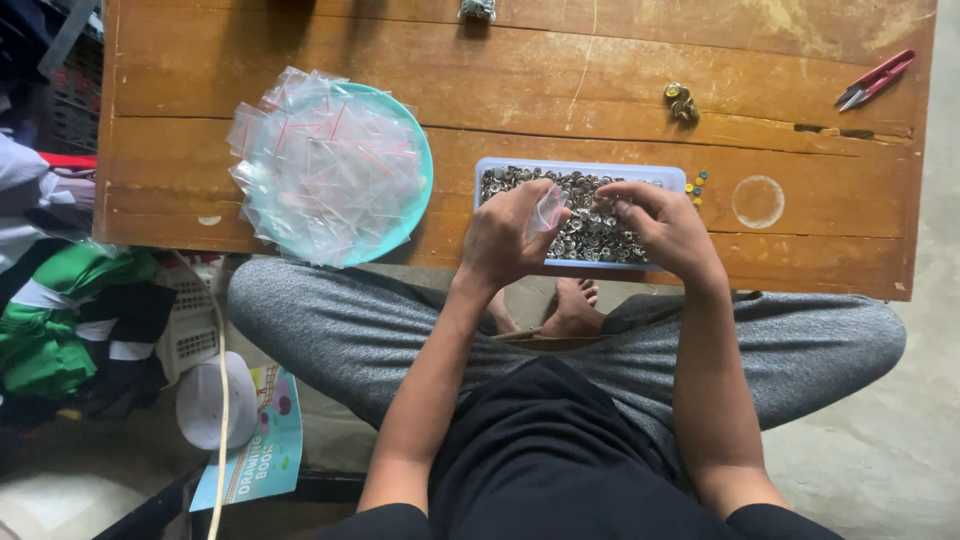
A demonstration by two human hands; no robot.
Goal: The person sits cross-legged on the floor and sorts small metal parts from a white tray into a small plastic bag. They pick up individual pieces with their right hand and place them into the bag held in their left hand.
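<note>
Fingers (530, 205) of the left hand (505, 235) pinch a small clear bag (548, 210), its long axis upright, mouth toward the right hand (655, 225), whose fingers are narrowed over the tray (580, 168) of metal buttons just beneath. Left of them, a teal plate (418, 170) of bags on the table (600, 90).

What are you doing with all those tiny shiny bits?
A person sits cross-legged at a low wooden table. The left hand holds a small clear bag, and the right hand picks at small metal pieces in a shallow tray. A teal plate heaped with empty clear bags sits to the left.
</note>
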